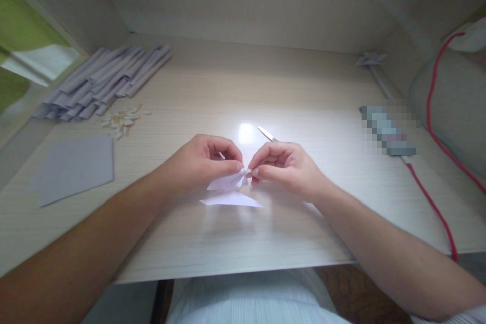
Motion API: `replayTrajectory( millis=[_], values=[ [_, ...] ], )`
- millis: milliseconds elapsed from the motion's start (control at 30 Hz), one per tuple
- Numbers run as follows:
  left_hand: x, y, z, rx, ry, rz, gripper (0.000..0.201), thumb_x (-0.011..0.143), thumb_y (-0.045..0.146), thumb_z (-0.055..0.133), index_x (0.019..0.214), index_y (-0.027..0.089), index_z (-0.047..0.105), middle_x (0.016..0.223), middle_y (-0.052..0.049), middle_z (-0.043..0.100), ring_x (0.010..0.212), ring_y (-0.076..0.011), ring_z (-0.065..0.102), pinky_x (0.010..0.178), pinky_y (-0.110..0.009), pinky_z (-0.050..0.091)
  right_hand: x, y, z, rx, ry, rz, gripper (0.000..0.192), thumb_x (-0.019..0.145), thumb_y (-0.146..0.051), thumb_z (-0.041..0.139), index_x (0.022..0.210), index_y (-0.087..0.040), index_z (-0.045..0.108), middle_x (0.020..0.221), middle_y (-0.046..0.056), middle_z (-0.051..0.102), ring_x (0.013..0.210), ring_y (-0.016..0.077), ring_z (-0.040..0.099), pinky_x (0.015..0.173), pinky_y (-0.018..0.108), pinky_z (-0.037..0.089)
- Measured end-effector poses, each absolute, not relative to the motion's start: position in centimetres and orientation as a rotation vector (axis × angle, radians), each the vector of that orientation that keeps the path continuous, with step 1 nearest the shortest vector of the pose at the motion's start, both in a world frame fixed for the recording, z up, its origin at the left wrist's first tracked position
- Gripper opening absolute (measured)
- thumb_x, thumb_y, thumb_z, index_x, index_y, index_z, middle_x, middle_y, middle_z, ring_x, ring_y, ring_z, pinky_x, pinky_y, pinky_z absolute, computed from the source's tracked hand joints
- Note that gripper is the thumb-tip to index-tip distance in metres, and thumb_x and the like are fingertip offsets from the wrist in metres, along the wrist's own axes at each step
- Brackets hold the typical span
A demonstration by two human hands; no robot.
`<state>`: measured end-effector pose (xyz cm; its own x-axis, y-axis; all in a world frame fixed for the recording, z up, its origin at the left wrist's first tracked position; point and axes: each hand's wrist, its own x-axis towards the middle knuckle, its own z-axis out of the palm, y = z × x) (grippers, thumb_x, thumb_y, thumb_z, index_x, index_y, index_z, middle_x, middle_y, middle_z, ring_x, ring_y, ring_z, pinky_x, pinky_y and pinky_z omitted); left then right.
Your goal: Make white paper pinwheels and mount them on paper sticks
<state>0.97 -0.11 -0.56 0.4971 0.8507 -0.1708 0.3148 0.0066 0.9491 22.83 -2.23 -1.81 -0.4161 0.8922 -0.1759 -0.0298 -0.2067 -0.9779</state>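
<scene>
- Upper left of the frame: a stack of folded paper strips (pixel 104 81) lies fanned across the bench (pixel 304 91), with a scatter of small pale scraps (pixel 121 120) just below it.
- Left of centre: a flat grey sheet (pixel 76 167) rests on the bench, well apart from the hands.
- Centre: the left hand (pixel 201 159) is closed in a pinch, thumb and fingertips gripping the left end of a small white folded paper piece (pixel 230 182).
- Below it, a pointed flap of the same white paper lies flat on the bench.
- Centre right: the right hand (pixel 283 164) is likewise closed, pinching the right end of the paper, fingertips nearly touching those of the left.
- Just behind the right hand: a slim metal blade (pixel 267 133), possibly scissors, mostly hidden.
- Right of the frame: a blurred oblong object (pixel 387 131) and a red cord (pixel 433 202) running to the bench edge.
- Risk, as a judgement: both pinches crowd one small point, so a hard pull could tear the thin paper or skew the crease; a slack grip could let the fold spring open.
</scene>
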Motion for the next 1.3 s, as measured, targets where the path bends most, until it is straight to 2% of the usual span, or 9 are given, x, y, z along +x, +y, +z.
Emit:
replayTrajectory(
  millis=[300,500,667,767,867,1000,1067,1133,1300],
  values=[
    [0.7,0.2,-0.6,1.568,1.04,0.711,0.009,0.078,0.03,0.076,0.077,0.021,0.075,0.071,0.0,0.069,0.061,-0.0134,0.058,0.054,-0.024,0.042,23.0,-1.9,-2.2,-1.034,-1.178,1.816,0.009,0.073,-0.017,0.081,0.08,-0.016,0.076,0.074,0.004,0.08,0.063,0.0151,0.074,0.066,0.027,0.059],
    [0.5,0.2,-0.7,1.639,0.959,0.874,0.008,0.077,0.025,0.079,0.074,0.022,0.073,0.08,-0.001,0.07,0.077,-0.0165,0.063,0.068,-0.027,0.048,22.9,-1.7,-2.4,-1.056,-1.052,1.854,0.01,0.069,-0.015,0.082,0.078,-0.016,0.075,0.076,0.005,0.08,0.062,0.0145,0.073,0.067,0.027,0.057],
    [0.3,0.0,-0.6,1.705,1.071,0.949,0.009,0.082,0.03,0.078,0.082,0.022,0.073,0.08,0.0,0.07,0.074,-0.0158,0.061,0.069,-0.029,0.047,22.9,-1.7,-2.5,-1.057,-1.026,1.829,0.01,0.07,-0.014,0.081,0.078,-0.015,0.075,0.076,0.005,0.08,0.061,0.0145,0.072,0.067,0.027,0.057],
    [-0.3,0.1,0.1,1.81,1.268,1.103,0.016,0.084,0.036,0.079,0.082,0.023,0.071,0.082,0.001,0.069,0.078,-0.0164,0.06,0.074,-0.031,0.047,22.9,-1.6,-2.5,-1.068,-0.962,1.795,0.011,0.071,-0.018,0.083,0.079,-0.015,0.075,0.076,0.006,0.08,0.062,0.0145,0.072,0.067,0.027,0.056],
    [-1.0,0.3,0.8,1.847,1.547,1.196,0.028,0.09,0.046,0.074,0.079,0.021,0.066,0.077,0.002,0.064,0.072,-0.0135,0.053,0.067,-0.029,0.041,22.9,-1.4,-2.4,-1.078,-0.864,1.733,0.013,0.071,-0.019,0.084,0.079,-0.016,0.074,0.078,0.006,0.079,0.064,0.0143,0.072,0.069,0.028,0.057],
    [-1.2,0.9,0.7,1.846,1.749,0.932,0.042,0.087,0.06,0.071,0.074,0.019,0.072,0.065,0.002,0.064,0.062,-0.0141,0.052,0.056,-0.03,0.033,22.9,-1.2,-2.1,-1.062,-0.742,1.673,0.013,0.069,-0.014,0.083,0.078,-0.016,0.074,0.077,0.005,0.079,0.065,0.014,0.073,0.071,0.026,0.057],
    [-0.9,1.1,0.2,1.83,1.739,0.758,0.039,0.082,0.058,0.074,0.074,0.02,0.076,0.064,0.0,0.069,0.06,-0.0165,0.057,0.054,-0.031,0.033,22.9,-1.1,-2.0,-1.056,-0.702,1.662,0.014,0.068,-0.014,0.083,0.078,-0.016,0.074,0.076,0.005,0.079,0.065,0.0137,0.073,0.07,0.025,0.058],
    [-0.4,1.1,-0.2,1.821,1.7,0.708,0.025,0.08,0.046,0.076,0.075,0.022,0.079,0.066,0.001,0.073,0.061,-0.0177,0.061,0.055,-0.03,0.037,22.9,-1.2,-1.9,-1.053,-0.686,1.655,0.014,0.067,-0.013,0.084,0.078,-0.016,0.075,0.076,0.004,0.079,0.064,0.0134,0.073,0.069,0.024,0.059],
    [0.5,0.2,-0.8,1.88,1.645,0.95,0.007,0.082,0.028,0.072,0.08,0.024,0.077,0.075,0.003,0.075,0.063,-0.0159,0.064,0.059,-0.029,0.044,22.9,-1.2,-1.9,-1.037,-0.685,1.651,0.015,0.067,-0.014,0.085,0.078,-0.016,0.075,0.077,0.005,0.08,0.066,0.0137,0.075,0.07,0.024,0.06]
  ],
)
